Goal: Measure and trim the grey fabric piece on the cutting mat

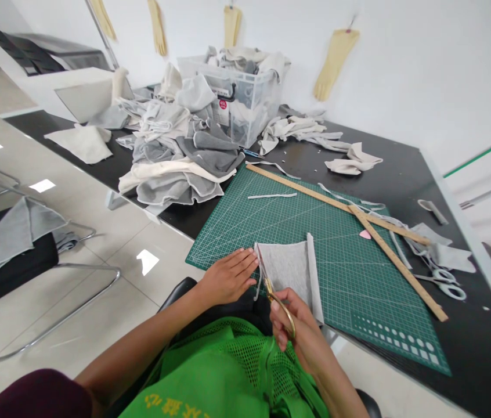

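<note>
My right hand [291, 322] is closed round the handles of gold-handled scissors [281, 307]. Their blades point away from me along the left edge of a grey fabric piece [291, 264], where a thin strip [259, 278] hangs partly apart from it. Beside that edge, my left hand [232, 276] lies flat with its fingers stretched out and fingertips touching the fabric's upper left side. The fabric rests on the front of a green cutting mat [341, 278]; its right edge has a rolled or folded band.
Two wooden rulers [298, 187] [397, 261] cross on the mat. White-handled scissors [448, 283] lie at right among scraps. A heap of grey and cream fabric [176, 145] and a clear plastic box [245, 104] stand behind. A chair [14, 273] with cloth is at left.
</note>
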A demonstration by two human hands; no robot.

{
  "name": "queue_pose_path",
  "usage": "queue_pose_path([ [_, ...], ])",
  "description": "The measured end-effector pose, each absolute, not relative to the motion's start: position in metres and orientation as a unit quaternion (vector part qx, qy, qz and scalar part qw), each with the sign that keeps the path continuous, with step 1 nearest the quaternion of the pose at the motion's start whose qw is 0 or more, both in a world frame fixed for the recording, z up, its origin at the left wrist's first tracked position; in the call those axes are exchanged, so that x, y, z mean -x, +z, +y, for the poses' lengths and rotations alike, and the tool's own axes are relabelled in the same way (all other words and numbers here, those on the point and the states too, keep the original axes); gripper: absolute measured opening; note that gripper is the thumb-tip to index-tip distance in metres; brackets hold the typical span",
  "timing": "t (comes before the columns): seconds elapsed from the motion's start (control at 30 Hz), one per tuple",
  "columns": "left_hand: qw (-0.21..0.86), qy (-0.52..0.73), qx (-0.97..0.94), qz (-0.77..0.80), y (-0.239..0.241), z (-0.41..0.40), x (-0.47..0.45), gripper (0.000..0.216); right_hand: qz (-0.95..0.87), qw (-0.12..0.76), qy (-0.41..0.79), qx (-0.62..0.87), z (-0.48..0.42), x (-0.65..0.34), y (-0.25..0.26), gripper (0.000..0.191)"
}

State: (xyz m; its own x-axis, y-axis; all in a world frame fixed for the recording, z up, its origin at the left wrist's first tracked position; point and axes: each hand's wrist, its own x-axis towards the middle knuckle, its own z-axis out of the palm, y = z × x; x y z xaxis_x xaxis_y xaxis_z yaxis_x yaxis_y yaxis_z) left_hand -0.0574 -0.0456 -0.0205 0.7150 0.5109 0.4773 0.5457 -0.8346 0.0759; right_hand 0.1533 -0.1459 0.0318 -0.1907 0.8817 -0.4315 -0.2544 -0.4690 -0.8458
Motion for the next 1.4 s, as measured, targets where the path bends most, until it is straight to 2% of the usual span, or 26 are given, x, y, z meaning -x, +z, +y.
queue_pose_path([
  [1.4,0.074,-0.264,0.917,-0.291,-0.028,-0.048,0.059,0.048,-0.373,0.387,0.66,0.525,-0.15,-0.139,0.024,0.04],
])
